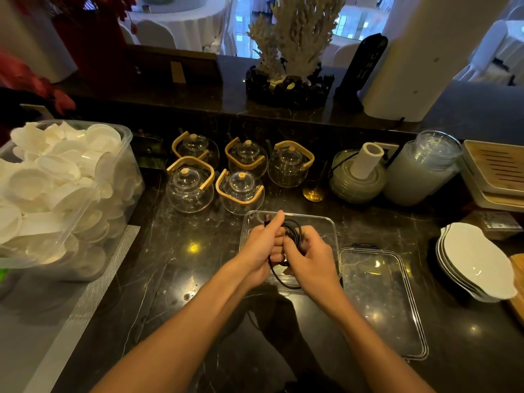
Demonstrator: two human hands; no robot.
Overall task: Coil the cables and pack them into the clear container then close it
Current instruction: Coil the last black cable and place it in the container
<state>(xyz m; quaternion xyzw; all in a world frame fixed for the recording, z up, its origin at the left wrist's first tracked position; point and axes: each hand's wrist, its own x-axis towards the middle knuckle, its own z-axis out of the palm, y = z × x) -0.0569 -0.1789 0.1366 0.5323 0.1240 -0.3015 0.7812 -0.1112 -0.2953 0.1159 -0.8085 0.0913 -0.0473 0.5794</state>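
Note:
A thin black cable (pixel 284 280) is held between both hands over the open clear container (pixel 326 226) on the dark marble counter. My left hand (pixel 262 245) grips the cable's upper end, thumb up along it. My right hand (pixel 310 256) closes on the coiled loops (pixel 293 231) beside it. One loop hangs down below the hands, over the container's near edge. The container's clear lid (pixel 380 302) lies flat to the right, apart from the container. Whatever lies inside the container is hidden by my hands.
Several glass teapots (pixel 241 191) with wooden handles stand just behind the container. A large clear bin of white dishes (pixel 62 194) fills the left. Jars (pixel 422 168), a wooden tray (pixel 496 168) and stacked white plates (pixel 476 259) sit at the right.

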